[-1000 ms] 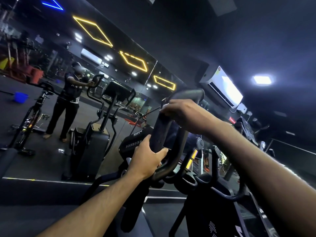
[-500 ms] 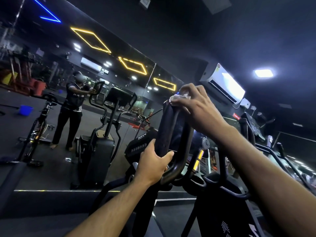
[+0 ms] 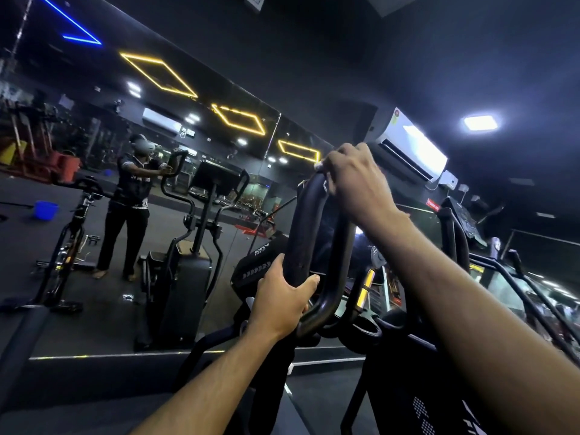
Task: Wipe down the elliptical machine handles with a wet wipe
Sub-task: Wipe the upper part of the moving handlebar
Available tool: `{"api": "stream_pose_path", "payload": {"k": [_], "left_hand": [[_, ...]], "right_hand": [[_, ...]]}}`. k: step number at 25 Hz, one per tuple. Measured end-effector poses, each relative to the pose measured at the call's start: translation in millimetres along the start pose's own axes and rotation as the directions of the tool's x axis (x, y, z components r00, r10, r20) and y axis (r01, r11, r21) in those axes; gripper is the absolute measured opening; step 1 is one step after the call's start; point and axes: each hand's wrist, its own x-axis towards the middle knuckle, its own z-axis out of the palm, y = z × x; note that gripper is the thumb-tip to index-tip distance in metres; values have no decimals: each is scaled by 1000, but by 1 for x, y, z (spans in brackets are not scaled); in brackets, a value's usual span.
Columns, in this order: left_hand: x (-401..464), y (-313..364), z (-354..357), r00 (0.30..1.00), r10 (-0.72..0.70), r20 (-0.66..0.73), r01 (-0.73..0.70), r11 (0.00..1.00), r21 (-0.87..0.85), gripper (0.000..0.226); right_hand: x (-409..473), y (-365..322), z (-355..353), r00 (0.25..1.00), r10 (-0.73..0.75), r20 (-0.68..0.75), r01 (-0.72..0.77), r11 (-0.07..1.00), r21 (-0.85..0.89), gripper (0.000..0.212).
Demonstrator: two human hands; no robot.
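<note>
Up and over the loop's top bend my right hand [image 3: 354, 186] has slid since a moment ago, fingers curled over one wet wipe [image 3: 319, 165] (only a white corner peeks out beyond my fingertips). Two hands, one looped handle [image 3: 309, 227]: my left hand [image 3: 282, 304] grips its lower stretch, thumb wrapped round the bar, both forearms reaching up from below.

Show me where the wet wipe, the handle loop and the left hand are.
wet wipe [image 3: 318, 165]: head view, white edge showing under fingers.
handle loop [image 3: 306, 221]: head view, left bar.
left hand [image 3: 280, 301]: head view, back of hand.
</note>
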Motion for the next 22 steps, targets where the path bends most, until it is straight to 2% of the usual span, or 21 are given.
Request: {"api": "stream_pose_path", "payload": {"k": [2, 5, 8, 11, 14, 16, 17, 20, 21, 22], "left_hand": [[0, 0, 0, 1000, 4, 2, -4, 1000, -11, 17], [1, -1, 0, 1000, 9, 1, -9, 1000, -16, 17], [0, 1, 0, 1000, 11, 5, -11, 1000, -24, 17], [1, 1, -1, 1000, 18, -2, -18, 1000, -4, 16], [0, 1, -1, 1000, 27, 1, -27, 1000, 2, 16], [-1, 2, -1, 1000, 19, 9, -19, 1000, -2, 16], [-1, 2, -1, 1000, 14, 10, -14, 1000, -3, 17], [2, -2, -1, 1000, 9, -3, -9, 1000, 28, 18], [3, -3, 0, 1000, 4, -14, -4, 1000, 30, 18], [3, -3, 0, 1000, 4, -24, -4, 999, 33, 18]], "right_hand": [[0, -6, -2, 999, 32, 26, -33, 999, 27, 18], [5, -3, -11, 983, 41, 178, -68, 987, 147, 27], [-1, 1, -11, 989, 2, 149, -18, 994, 106, 23], [4, -7, -3, 990, 29, 136, -31, 999, 18, 21], [-3, -12, -5, 981, -138, 138, 149, 986, -72, 19], [-21, 0, -12, 944, -304, 132, 313, 948, -61, 31], [-26, 8, -13, 943, -313, 116, 322, 944, -70, 36], [-13, 0, -2, 993, -118, 19, 118, 993, -21, 26], [-11, -10, 3, 995, -93, 22, 93, 996, 3, 20], [-13, -14, 5, 991, -129, 26, 128, 992, 9, 19]]}}
